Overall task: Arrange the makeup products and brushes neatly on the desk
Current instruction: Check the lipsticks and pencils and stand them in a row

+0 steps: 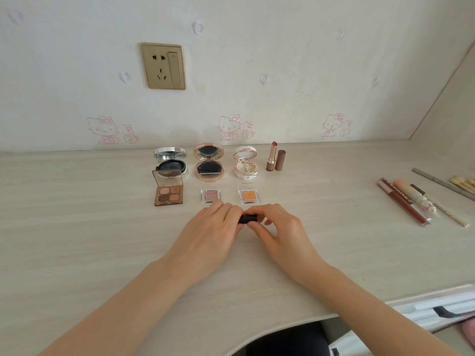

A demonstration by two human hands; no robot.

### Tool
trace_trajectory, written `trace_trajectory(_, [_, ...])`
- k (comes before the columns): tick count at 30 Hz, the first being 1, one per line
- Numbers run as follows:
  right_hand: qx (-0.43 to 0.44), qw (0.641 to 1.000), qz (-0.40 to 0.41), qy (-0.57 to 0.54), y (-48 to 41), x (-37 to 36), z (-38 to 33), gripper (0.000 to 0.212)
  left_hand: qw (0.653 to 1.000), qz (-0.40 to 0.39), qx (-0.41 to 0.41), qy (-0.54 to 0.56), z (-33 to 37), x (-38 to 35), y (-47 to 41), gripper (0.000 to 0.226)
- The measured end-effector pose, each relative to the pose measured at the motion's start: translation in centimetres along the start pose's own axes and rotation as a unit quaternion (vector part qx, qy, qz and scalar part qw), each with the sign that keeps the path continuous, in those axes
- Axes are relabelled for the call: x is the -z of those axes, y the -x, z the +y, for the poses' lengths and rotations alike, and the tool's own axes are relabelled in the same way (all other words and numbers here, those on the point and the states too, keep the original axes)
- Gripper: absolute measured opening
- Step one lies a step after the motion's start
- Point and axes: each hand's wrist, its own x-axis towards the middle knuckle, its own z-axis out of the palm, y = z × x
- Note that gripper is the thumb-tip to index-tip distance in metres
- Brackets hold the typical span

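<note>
My left hand (pixel 213 224) and my right hand (pixel 277 227) both grip a small black tube (pixel 248 218) held sideways over the desk (pixel 102 240); most of it is hidden by my fingers. Behind them lie a pink eyeshadow pan (pixel 211 195) and an orange eyeshadow pan (pixel 248 196), with a brown four-colour palette (pixel 168 191) to the left. At the back stand three open compacts: silver (pixel 170 160), rose-gold (pixel 208 161) and white (pixel 245 163). An uncapped lipstick (pixel 271 156) stands beside its cap (pixel 280 160).
At the right of the desk lie lip gloss tubes (pixel 402 201), a pink-tipped brush (pixel 411 192), pencils (pixel 442 185) and pale brushes (pixel 462 183). A wall socket (pixel 163 66) sits above. The desk's curved front edge runs below my arms.
</note>
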Motion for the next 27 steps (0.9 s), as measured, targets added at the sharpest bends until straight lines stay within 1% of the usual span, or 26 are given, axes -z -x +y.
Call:
trace_trajectory(4, [0.015,1.000,-0.016,0.011,0.2,-0.1,0.0,0.019,1.000,-0.004,-0.005,-0.014,0.0,0.2,0.1,0.024])
trace_trajectory(6, [0.021,0.999,-0.018,0.017,0.2,-0.1,0.0,0.020,1.000,-0.019,0.002,-0.009,-0.3,0.3,0.2,0.030])
trace_trajectory(9, [0.026,0.999,-0.014,0.015,0.3,0.0,0.1,0.020,0.998,-0.048,0.030,0.013,-0.9,0.2,0.3,0.039])
trace_trajectory(14, [0.018,1.000,-0.001,0.003,0.3,0.0,-0.2,0.022,0.995,-0.054,0.047,0.072,-1.1,0.0,0.7,0.036])
trace_trajectory(18, [-0.001,0.999,0.029,-0.035,0.3,0.4,-0.4,0.024,0.989,-0.030,0.078,0.119,-1.1,0.0,0.6,0.035])
trace_trajectory(24, [-0.049,0.993,0.080,-0.075,0.2,0.6,-0.3,0.033,0.977,-0.012,0.104,0.185,-1.4,-0.3,0.7,0.023])
trace_trajectory(27, [-0.058,0.991,0.098,-0.069,0.1,0.6,-0.1,0.031,0.969,-0.003,0.118,0.218,-1.5,-0.6,0.7,0.026])
